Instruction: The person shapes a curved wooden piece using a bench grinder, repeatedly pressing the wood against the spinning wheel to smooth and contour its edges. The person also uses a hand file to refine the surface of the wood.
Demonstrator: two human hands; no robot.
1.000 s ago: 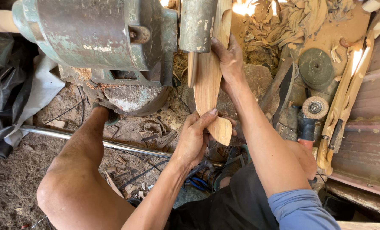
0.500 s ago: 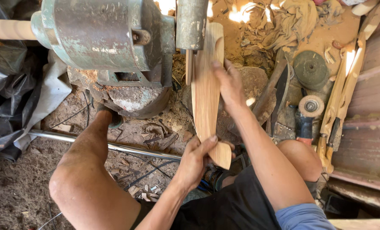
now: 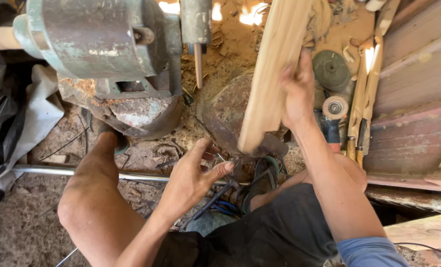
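— where was the wooden plank (image 3: 272,74)?
— right of the green machine (image 3: 102,44), tilted, its lower end just above the round stone (image 3: 225,116).
— the right hand (image 3: 297,91)?
— its grip was clamped on the plank's right edge.
— and the left hand (image 3: 191,180)?
— near, below the plank, fingers spread apart, holding nothing.

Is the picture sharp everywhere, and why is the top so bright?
Head view: sunlight burns out patches of sawdust at the top and a strip on the sticks at right; the plank and right hand look smeared by motion blur, the left hand slightly soft; the green machine is sharp, and the left edge lies in shadow.
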